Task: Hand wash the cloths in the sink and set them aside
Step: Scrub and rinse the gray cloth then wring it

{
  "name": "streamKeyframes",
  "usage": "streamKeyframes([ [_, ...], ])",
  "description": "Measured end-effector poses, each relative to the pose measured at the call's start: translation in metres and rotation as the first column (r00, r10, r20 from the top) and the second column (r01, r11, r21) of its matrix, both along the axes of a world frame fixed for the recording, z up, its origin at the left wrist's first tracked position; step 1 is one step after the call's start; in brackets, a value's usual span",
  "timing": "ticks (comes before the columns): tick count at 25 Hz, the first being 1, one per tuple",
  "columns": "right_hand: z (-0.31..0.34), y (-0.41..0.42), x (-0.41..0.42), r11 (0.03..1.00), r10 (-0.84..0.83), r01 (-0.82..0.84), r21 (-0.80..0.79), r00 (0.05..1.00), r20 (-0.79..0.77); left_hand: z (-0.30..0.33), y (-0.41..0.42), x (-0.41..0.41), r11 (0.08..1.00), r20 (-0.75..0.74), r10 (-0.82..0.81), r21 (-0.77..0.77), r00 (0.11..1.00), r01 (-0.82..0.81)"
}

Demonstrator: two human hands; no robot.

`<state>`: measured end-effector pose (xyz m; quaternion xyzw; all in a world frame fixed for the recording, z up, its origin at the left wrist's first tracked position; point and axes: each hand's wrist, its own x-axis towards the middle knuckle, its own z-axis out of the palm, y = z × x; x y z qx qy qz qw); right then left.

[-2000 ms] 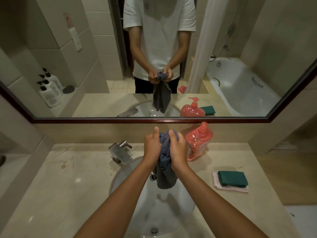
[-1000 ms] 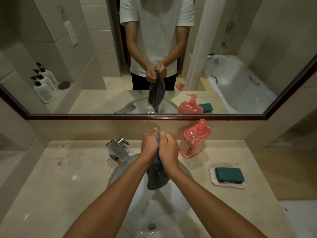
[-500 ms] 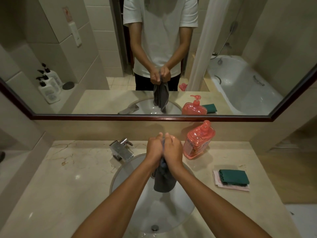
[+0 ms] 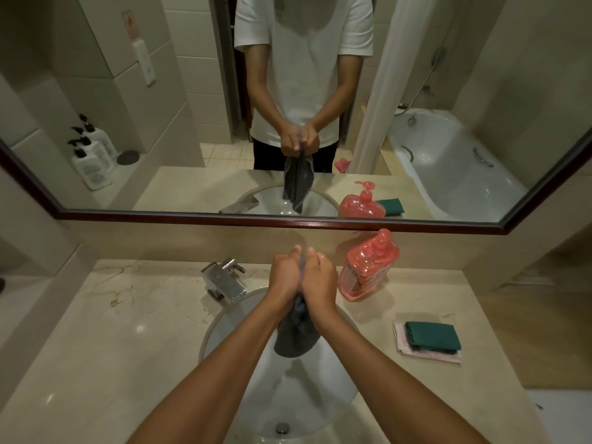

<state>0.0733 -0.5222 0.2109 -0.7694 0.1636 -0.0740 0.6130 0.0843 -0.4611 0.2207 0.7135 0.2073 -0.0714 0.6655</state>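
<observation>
two hands are pressed together over the round white basin sink (image 4: pixel 224 318), the left hand (image 4: pixel 285 277) and right hand (image 4: pixel 320 278) both curled tight in a grip around the upper part of a dark grey wet cloth (image 4: pixel 296 339), whose lower end hangs bunched above the bowl without touching it. the chrome square faucet (image 4: pixel 224 280) sits just left of the hands, with no water visible running from it. a red translucent pump soap bottle (image 4: pixel 368 267) stands on the beige marble surface (image 4: pixel 112 331) to the right. further right, a folded green cloth (image 4: pixel 432 336) lies on top of a pale pink cloth (image 4: pixel 426 355). judging by this, the grey cloth is mid-scrub or being wrung; whether the folded pair is already washed or waiting cannot be told.
</observation>
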Motion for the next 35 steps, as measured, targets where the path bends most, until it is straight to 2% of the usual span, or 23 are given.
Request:
streamKeyframes([
  [3,0.002,-0.007,0.020,0.995,-0.027,0.040,0.088,0.990,-0.139,0.002,-0.003,-0.007,0.999,0.047,-0.039,-0.013,0.998,0.040],
  [6,-0.002,-0.013,0.023,0.972,0.115,-0.072,0.226,0.976,-0.184,0.002,0.006,-0.010,0.982,0.090,-0.080,-0.164,0.993,0.094],
  [8,-0.003,-0.024,0.018,0.922,0.245,-0.178,0.345,0.956,-0.160,0.004,0.017,-0.007,0.976,0.135,-0.095,-0.183,0.986,0.119],
  [11,0.000,-0.048,0.008,0.821,0.349,-0.225,0.524,0.925,-0.149,0.007,0.030,0.004,0.996,0.172,-0.080,-0.030,0.982,0.087],
  [13,0.011,-0.051,0.004,0.736,0.458,-0.267,0.622,0.873,-0.166,0.006,0.034,0.008,0.990,0.212,-0.125,0.094,0.969,0.107],
  [16,0.027,-0.037,-0.003,0.752,0.578,-0.406,0.520,0.786,-0.221,0.010,0.031,0.013,0.981,0.263,-0.158,0.149,0.952,0.121],
  [19,0.040,-0.035,-0.006,0.738,0.546,-0.377,0.559,0.821,-0.167,0.015,0.029,0.016,0.994,0.267,-0.084,0.096,0.960,0.061],
  [21,0.049,-0.039,-0.006,0.699,0.526,-0.374,0.609,0.846,-0.084,0.012,0.032,0.015,0.995,0.241,-0.097,0.037,0.966,0.091],
  [23,0.056,-0.038,-0.006,0.703,0.478,-0.350,0.619,0.877,-0.046,0.007,0.033,0.006,0.985,0.204,-0.140,-0.067,0.969,0.157],
  [26,0.059,-0.032,-0.005,0.722,0.376,-0.266,0.639,0.926,-0.040,-0.005,0.028,-0.013,0.941,0.065,-0.182,-0.278,0.981,0.193],
  [29,0.068,-0.035,0.003,0.502,0.273,-0.139,0.854,0.962,-0.004,-0.023,0.021,-0.030,0.915,0.001,-0.221,-0.345,0.975,0.208],
  [30,0.071,-0.037,0.006,0.492,0.242,-0.142,0.859,0.970,0.021,-0.027,0.019,-0.033,0.910,-0.021,-0.221,-0.366,0.975,0.198],
  [32,0.072,-0.042,0.010,0.600,0.173,-0.141,0.788,0.984,0.044,-0.033,0.017,-0.036,0.901,-0.035,-0.224,-0.388,0.974,0.193],
  [35,0.068,-0.050,0.016,0.682,0.095,-0.091,0.725,0.995,0.036,-0.038,0.017,-0.037,0.922,-0.008,-0.273,-0.287,0.962,0.259],
])
